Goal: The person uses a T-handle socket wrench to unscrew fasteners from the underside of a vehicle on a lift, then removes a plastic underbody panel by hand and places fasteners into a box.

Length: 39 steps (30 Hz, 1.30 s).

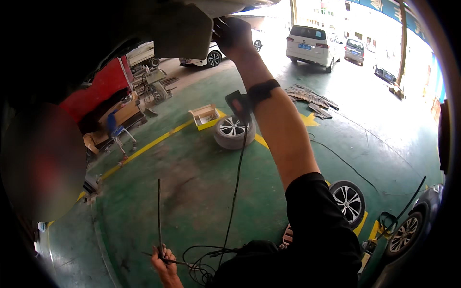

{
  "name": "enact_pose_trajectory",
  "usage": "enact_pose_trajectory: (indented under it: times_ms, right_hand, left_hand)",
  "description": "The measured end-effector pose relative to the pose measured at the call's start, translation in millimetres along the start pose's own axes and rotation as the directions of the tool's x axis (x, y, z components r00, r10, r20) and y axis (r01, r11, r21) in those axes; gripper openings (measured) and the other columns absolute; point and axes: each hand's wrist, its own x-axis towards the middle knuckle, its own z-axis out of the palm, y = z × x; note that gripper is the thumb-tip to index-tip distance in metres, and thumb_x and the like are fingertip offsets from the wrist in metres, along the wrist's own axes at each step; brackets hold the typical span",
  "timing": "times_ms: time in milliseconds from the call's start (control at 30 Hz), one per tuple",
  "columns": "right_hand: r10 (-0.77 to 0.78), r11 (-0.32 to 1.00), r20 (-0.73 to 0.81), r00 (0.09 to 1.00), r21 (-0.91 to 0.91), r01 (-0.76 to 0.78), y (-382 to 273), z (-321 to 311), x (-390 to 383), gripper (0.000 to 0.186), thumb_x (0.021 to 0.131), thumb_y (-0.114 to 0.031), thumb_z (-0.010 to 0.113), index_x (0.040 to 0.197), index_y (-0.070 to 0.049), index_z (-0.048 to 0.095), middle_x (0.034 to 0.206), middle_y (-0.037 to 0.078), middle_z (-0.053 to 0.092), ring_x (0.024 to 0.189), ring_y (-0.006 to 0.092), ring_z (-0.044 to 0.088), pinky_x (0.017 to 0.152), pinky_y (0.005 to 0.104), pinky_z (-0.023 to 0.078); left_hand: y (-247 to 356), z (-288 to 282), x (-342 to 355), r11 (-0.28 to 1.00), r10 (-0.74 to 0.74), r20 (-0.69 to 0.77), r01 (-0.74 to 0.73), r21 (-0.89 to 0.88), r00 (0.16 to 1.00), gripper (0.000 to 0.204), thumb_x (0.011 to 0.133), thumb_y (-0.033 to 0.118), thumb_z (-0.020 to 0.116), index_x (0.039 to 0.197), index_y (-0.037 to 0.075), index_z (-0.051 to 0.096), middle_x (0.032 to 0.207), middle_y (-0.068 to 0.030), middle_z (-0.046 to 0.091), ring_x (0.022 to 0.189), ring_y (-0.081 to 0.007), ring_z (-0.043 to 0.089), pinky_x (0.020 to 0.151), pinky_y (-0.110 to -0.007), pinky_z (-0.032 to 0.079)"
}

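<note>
Right hand [231, 33] raised overhead, grip pressed to the dark underside of a lifted car [182, 29]; fingers curled, what it has hold of cannot be told. Black wrist strap [261, 91] below that grip, cable [235, 182] hanging down from it. Left hand [164, 266] low, grip closed round a thin dark rod [159, 216] pointing up from it. 2 loose wheels [234, 132] on green floor [192, 182] beyond.
</note>
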Motion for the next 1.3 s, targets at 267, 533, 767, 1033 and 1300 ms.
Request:
enact_pose_trajectory:
  times_ms: [267, 533, 767, 1033, 1300]
  right_hand:
    - [0.238, 0.901, -0.204, 0.95, 0.412, -0.137, 15.7, 15.3, 4.3, 0.022, 0.094, -0.009, 0.047, 0.114, 0.0, 0.048, 0.112, 0.018, 0.051, 0.105, 0.033, 0.053, 0.102, 0.0513, 0.045]
    - [0.158, 0.903, -0.125, 0.98, 0.42, -0.092, 40.3, 26.4, 18.4, 0.064, 0.091, -0.041, 0.046, 0.134, 0.007, 0.04, 0.123, 0.019, 0.05, 0.111, 0.0319, 0.049, 0.105, 0.0491, 0.037]
    - [0.195, 0.745, -0.026, 0.98, 0.655, -0.131, 69.3, 25.9, 38.8, 0.079, 0.089, -0.051, 0.041, 0.142, 0.006, 0.032, 0.136, 0.022, 0.045, 0.13, 0.0348, 0.042, 0.112, 0.0495, 0.029]
    - [0.175, 0.735, -0.224, 0.959, 0.678, 0.024, 108.8, 53.7, 28.9, 0.064, 0.088, -0.064, 0.049, 0.12, -0.008, 0.052, 0.113, 0.006, 0.057, 0.111, 0.0233, 0.052, 0.097, 0.0442, 0.038]
    - [0.216, 0.599, -0.271, 0.938, 0.795, 0.092, 150.5, 69.7, -48.6, 0.05, 0.095, -0.056, 0.05, 0.121, -0.014, 0.051, 0.116, 0.001, 0.058, 0.112, 0.0213, 0.051, 0.097, 0.0414, 0.037]
  left_hand:
    - [-2.9, 10.9, -0.7, 1.0, 0.004, -0.024, -0.005, -0.03, 1.0, 0.04, 0.102, 0.031, 0.046, 0.096, -0.007, 0.056, 0.061, -0.0018, 0.043, 0.048, -0.0103, 0.038, 0.036, -0.024, 0.025]
    - [-8.0, 24.0, -9.8, 0.997, 0.072, -0.064, -0.073, -0.007, 0.995, 0.042, 0.103, 0.032, 0.045, 0.093, -0.007, 0.057, 0.061, -0.0016, 0.043, 0.048, -0.0108, 0.038, 0.035, -0.024, 0.026]
    - [-8.1, 20.6, -21.9, 0.991, 0.127, -0.126, -0.132, -0.031, 0.984, 0.043, 0.103, 0.033, 0.044, 0.094, -0.007, 0.056, 0.058, -0.0016, 0.043, 0.046, -0.0111, 0.038, 0.034, -0.025, 0.025]
    - [-3.2, -11.9, -42.5, 0.99, 0.13, -0.158, -0.138, -0.041, 0.979, 0.031, 0.103, 0.026, 0.044, 0.087, 0.001, 0.053, 0.06, -0.0021, 0.041, 0.049, -0.0135, 0.037, 0.039, -0.027, 0.028]
    - [6.1, -30.6, -46.6, 0.988, 0.124, -0.173, -0.137, -0.064, 0.977, 0.042, 0.103, 0.031, 0.042, 0.097, -0.007, 0.058, 0.06, -0.0027, 0.044, 0.048, -0.0127, 0.039, 0.036, -0.026, 0.028]
